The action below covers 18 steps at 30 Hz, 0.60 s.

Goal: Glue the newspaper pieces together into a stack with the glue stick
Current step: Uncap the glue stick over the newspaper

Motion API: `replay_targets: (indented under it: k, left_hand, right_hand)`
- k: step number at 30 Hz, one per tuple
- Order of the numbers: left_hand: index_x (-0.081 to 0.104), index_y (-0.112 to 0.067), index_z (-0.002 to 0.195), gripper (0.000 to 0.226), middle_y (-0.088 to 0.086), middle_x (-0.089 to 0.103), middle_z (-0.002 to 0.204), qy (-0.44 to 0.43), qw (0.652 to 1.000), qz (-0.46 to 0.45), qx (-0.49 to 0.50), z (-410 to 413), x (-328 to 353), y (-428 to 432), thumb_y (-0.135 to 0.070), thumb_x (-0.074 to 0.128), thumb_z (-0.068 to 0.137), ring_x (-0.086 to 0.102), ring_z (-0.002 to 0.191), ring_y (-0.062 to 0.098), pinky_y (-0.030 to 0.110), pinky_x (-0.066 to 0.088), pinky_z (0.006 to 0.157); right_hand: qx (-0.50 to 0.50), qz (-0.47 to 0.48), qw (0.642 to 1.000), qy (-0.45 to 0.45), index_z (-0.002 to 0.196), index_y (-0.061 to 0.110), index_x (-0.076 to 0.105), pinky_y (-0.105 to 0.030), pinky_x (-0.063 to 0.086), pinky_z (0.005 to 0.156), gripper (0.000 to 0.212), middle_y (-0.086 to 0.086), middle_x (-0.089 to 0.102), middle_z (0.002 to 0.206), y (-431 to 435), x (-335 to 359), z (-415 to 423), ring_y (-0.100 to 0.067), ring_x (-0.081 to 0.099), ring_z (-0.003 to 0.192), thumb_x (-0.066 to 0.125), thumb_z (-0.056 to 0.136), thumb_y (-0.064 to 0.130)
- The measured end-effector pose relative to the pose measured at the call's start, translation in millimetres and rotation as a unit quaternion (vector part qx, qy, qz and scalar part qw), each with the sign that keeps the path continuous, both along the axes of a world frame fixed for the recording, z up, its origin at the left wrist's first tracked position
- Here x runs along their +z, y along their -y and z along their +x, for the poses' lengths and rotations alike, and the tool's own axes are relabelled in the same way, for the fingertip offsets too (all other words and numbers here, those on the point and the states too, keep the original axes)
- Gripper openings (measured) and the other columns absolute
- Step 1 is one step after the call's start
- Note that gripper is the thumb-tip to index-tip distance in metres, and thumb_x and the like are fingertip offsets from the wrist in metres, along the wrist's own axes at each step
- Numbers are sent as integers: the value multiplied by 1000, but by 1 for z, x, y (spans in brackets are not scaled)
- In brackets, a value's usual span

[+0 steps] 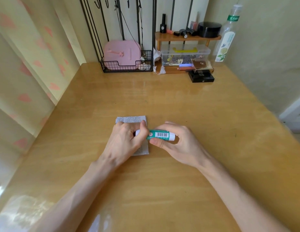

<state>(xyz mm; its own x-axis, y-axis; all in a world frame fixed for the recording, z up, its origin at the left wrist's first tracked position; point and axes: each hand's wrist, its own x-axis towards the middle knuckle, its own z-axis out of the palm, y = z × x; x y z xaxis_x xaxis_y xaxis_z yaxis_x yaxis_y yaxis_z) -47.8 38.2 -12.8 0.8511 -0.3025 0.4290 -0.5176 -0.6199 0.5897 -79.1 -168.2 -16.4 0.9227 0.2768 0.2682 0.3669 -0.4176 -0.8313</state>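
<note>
While I watch through the head camera, my left hand point(125, 141) sits over the newspaper pieces point(131, 119) stacked mid-table point(179, 181), its fingers point(143, 127) curled round the white end of the glue stick point(160, 134). My right hand point(177, 144) pinches the green barrel, thumb on the near side, the other fingers wrapped over the far side. The stick lies level between both hands, at the paper's right edge.

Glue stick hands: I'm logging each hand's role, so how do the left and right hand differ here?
The left hand curls round the white end of the glue stick; the right hand holds its green barcoded body between thumb and fingers. The left hand sits over the newspaper pieces, the right hand over the table beside them. Both grip the same stick, held roughly level.
</note>
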Motion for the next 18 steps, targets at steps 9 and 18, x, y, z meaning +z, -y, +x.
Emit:
replay_targets:
  k: [9, 18]
  left_hand:
    - [31, -25, 51, 53, 5, 26, 47, 0, 1000, -4, 7, -4, 0, 2, -45, 39, 100, 23, 45, 16, 25, 19, 48]
    - [20, -26, 56, 48, -9, 18, 50, -81, 993, -78, 42, -3, 6, 4, -38, 42, 97, 16, 47, 12, 23, 15, 47]
  right_hand:
    - [34, -72, 997, 20, 109, 19, 65, -36, 51, 80, 19, 12, 67, 100, -12, -1, -9, -14, 63, 92, 62, 106, 38]
    - [-42, -143, 967, 206, 113, 7, 68, -30, 44, 81, 31, 1, 62, 97, -17, -6, -1, -20, 53, 87, 60, 104, 36]
